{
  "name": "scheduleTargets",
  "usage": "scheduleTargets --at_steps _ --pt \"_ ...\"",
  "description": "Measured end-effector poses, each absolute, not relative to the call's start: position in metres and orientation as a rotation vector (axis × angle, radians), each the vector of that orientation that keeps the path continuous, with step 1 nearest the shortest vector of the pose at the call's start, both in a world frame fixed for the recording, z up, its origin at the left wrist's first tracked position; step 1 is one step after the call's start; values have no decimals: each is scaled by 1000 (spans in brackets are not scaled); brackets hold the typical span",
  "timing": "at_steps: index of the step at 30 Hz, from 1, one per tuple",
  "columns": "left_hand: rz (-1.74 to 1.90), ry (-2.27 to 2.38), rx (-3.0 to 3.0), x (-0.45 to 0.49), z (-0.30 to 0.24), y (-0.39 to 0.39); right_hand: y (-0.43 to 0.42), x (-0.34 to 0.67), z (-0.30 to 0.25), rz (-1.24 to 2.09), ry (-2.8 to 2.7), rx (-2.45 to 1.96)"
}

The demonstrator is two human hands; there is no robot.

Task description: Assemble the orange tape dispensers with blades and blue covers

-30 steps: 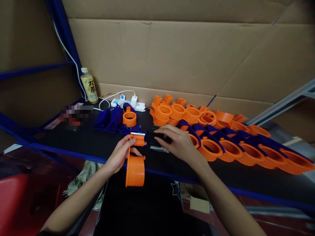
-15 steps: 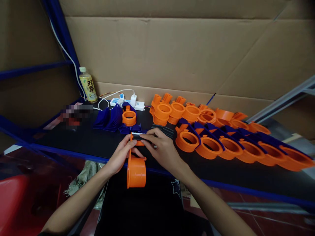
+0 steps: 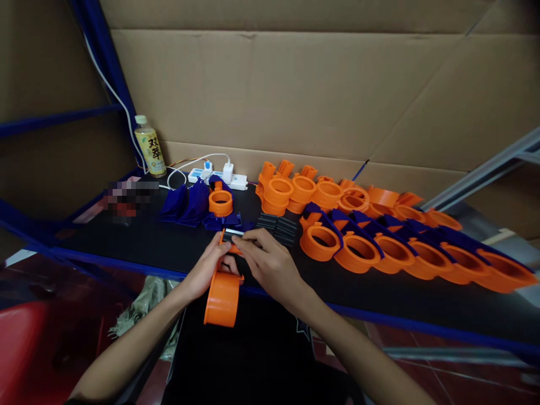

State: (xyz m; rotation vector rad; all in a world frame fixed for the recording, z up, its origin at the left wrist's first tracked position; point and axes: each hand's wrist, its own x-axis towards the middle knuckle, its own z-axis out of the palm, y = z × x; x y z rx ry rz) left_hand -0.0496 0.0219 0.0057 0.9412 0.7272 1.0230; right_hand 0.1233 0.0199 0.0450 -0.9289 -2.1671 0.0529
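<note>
My left hand (image 3: pixel 206 271) grips the orange dispenser body (image 3: pixel 221 299) at the counter's (image 3: pixel 143 247) near edge. My right hand (image 3: pixel 270 264) pinches a small black part (image 3: pixel 230 237) at its toothed end. Blue-fitted dispensers (image 3: pixel 400 253) look finished on the right, while bare orange bodies (image 3: pixel 304 190) remain far back.

One head-worn camera looked forward and down across the black bench (image 3: pixel 126 247) toward the cardboard wall (image 3: pixel 295 95). The left hand (image 3: pixel 206 271), right hand (image 3: pixel 270 267) and the held orange part (image 3: pixel 221 301) sat close, at lower frame centre.

1 bottle (image 3: pixel 150 146), 1 power strip (image 3: pixel 219 178), 1 held orange dispenser (image 3: pixel 222 299), 6 front-row blue-and-orange dispensers (image 3: pixel 358 252)
</note>
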Motion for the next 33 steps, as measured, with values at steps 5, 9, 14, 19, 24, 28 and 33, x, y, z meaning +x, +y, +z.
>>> scheduleTargets --at_steps 5,9,14,19,24,28,33 --pt "1111 665 863 -49 15 22 32 131 58 121 -2157 -875" --pt "1094 687 804 -52 22 24 73 140 70 113 -2232 -1115" --pt "985 666 720 -60 24 28 121 138 64 208 -2447 -1224" --pt "932 647 628 -64 26 32 131 129 54 218 -2471 -1281" --pt "950 606 599 -65 24 34 131 125 54 224 -2444 -1287" --pt "910 570 574 -68 18 35 131 125 53 221 -2362 -1313" --pt "940 573 526 -67 18 35 134 125 50 249 -2224 -1312"
